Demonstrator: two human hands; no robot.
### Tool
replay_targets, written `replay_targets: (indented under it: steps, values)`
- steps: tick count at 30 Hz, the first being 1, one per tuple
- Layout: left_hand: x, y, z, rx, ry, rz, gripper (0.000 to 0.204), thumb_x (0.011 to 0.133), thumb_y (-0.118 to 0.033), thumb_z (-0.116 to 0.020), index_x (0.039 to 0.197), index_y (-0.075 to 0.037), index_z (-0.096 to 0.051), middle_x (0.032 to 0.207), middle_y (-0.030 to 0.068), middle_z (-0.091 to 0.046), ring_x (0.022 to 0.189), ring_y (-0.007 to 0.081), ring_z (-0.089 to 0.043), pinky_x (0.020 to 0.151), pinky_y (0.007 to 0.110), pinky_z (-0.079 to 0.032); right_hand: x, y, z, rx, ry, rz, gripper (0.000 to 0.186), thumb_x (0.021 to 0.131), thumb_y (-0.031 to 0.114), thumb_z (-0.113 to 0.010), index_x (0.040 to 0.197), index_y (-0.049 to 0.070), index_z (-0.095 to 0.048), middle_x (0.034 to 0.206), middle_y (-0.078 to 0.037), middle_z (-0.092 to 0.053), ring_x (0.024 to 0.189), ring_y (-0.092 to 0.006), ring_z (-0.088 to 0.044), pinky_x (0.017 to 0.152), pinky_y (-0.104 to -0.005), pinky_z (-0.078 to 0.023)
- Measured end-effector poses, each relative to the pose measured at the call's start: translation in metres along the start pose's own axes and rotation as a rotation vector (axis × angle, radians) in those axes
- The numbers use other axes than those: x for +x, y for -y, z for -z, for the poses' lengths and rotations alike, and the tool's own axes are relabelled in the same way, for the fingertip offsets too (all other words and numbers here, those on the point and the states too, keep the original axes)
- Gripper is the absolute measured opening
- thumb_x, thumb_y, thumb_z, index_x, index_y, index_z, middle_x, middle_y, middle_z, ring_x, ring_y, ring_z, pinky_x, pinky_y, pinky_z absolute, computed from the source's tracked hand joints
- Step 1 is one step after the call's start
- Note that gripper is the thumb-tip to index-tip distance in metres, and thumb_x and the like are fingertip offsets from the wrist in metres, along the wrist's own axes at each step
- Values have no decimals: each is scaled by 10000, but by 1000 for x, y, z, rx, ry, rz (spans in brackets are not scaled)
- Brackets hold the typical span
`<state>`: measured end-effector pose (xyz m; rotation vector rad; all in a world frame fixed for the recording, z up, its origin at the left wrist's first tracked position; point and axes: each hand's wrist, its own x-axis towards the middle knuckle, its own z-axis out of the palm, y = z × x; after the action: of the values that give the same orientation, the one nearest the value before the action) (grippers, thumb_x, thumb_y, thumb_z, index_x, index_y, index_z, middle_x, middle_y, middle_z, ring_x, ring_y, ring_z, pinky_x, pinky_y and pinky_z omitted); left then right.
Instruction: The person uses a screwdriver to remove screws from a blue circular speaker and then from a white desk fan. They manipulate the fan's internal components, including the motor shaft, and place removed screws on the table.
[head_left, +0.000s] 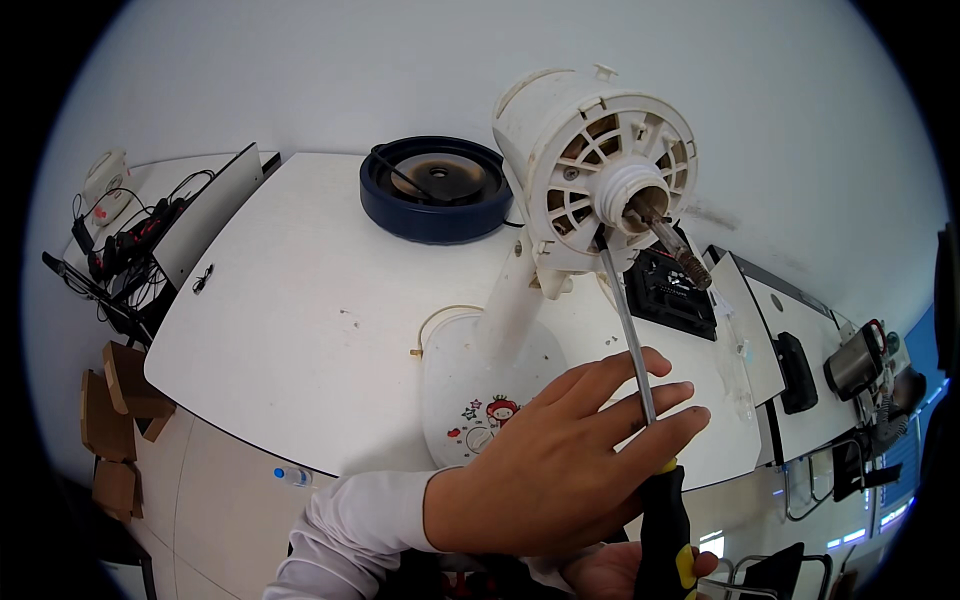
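A white electric fan body [560, 150] stands on its base, its grille removed and a slotted round motor face turned toward me. From the face's hub sticks a metal shaft [680, 250] with a threaded end. The screwdriver [625, 315] has a long steel blade and a black and yellow handle. Its tip reaches the lower slots of the motor face; how deep it sits is hidden. My left hand [550, 460] steadies the blade between its loosely bent fingers. Below, my right hand [610, 572], mostly hidden, is closed round the handle.
A round dark blue appliance [435, 220] sits behind the fan on the white table [280, 330]. At the right lies an open black tool case [675, 295]. Cables [130, 240] and cardboard boxes [110, 405] are at the left. A bottle [292, 476] lies on the floor.
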<state>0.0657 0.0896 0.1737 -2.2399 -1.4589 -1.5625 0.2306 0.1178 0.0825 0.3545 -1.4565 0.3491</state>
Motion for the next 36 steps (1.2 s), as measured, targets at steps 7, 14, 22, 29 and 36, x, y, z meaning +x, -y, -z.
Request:
replay_targets:
  steps: [7, 14, 22, 29, 36]
  values:
    - [1, -1, 0, -14, -3, 3, 456, 747, -118, -662, 1191, -66, -572, 1221, 93, -584, 1178, 330, -495, 918, 399, -439, 5, -8, -4, -9, -35, 76, 488, 780, -77, -667, 1175, 149, -489, 1228, -24, -471, 1274, -375, -404, 1100, -411, -297]
    - [2, 0, -2, -24, -10, -3, 448, 749, -104, -654, 1188, -66, -574, 1212, 93, -586, 1183, 329, -491, 917, 396, -437, -1, -3, -5, 83, -92, 0, 460, 805, -97, -618, 1170, 165, -521, 1250, 2, -472, 1296, -360, -377, 1064, -341, -348]
    - [2, 1, -3, -16, -17, -7, 457, 754, -129, -664, 1195, -60, -570, 1208, 93, -588, 1171, 325, -500, 916, 402, -442, -9, 14, 7, 363, -83, -177, 478, 804, -135, -575, 1163, 178, -548, 1262, 22, -463, 1357, -283, -287, 951, -205, -402]
    - [4, 0, -3, 1, -84, -44, 526, 767, -123, -679, 1253, -36, -499, 1064, 119, -627, 1125, 327, -518, 911, 418, -434, 8, 0, -13, -235, -148, 37, 452, 846, -11, -607, 1235, 178, -475, 1212, -48, -477, 1268, -280, -392, 1012, -316, -375]
    - [1, 5, 21, -44, -220, 27, 490, 719, 22, -584, 1201, 40, -498, 1018, 137, -634, 903, 276, -613, 976, 428, -403, 55, -16, -13, -244, 18, 59, 447, 890, 237, -618, 1294, 208, -429, 1238, -64, -476, 1144, -215, -504, 978, -428, -424]
